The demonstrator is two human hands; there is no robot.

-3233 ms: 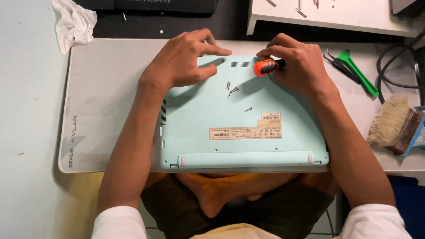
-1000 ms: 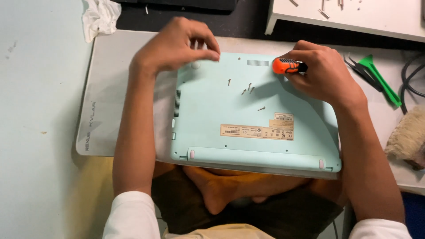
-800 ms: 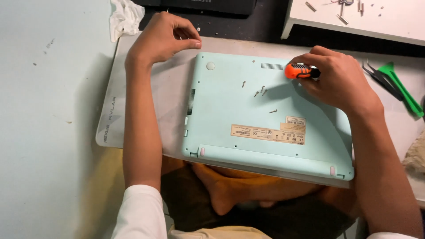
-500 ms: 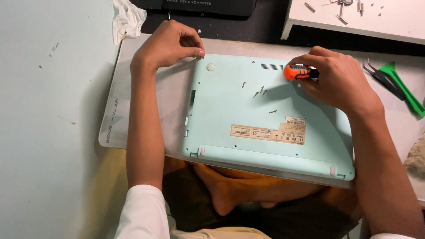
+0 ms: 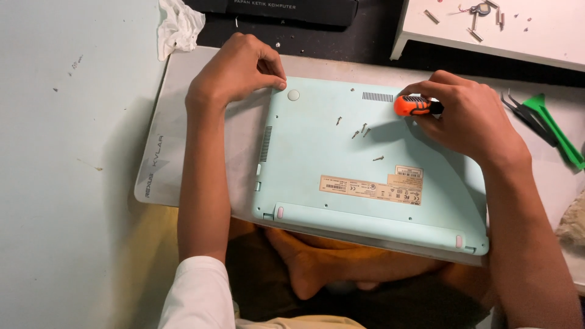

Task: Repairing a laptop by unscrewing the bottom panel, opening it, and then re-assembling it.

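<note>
With four loose screws (image 5: 359, 133) already lying on the upturned mint-green laptop (image 5: 372, 176) on the grey mat (image 5: 183, 158), the right hand (image 5: 469, 119) grips an orange-handled screwdriver (image 5: 414, 105) at the rear edge while the left hand's (image 5: 234, 70) curled fingers pinch at the far-left corner, so screw removal looks partly done.

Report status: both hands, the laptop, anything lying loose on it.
Left hand pinching at laptop corner. Right hand grips orange screwdriver. Loose screws on upturned base.
</note>
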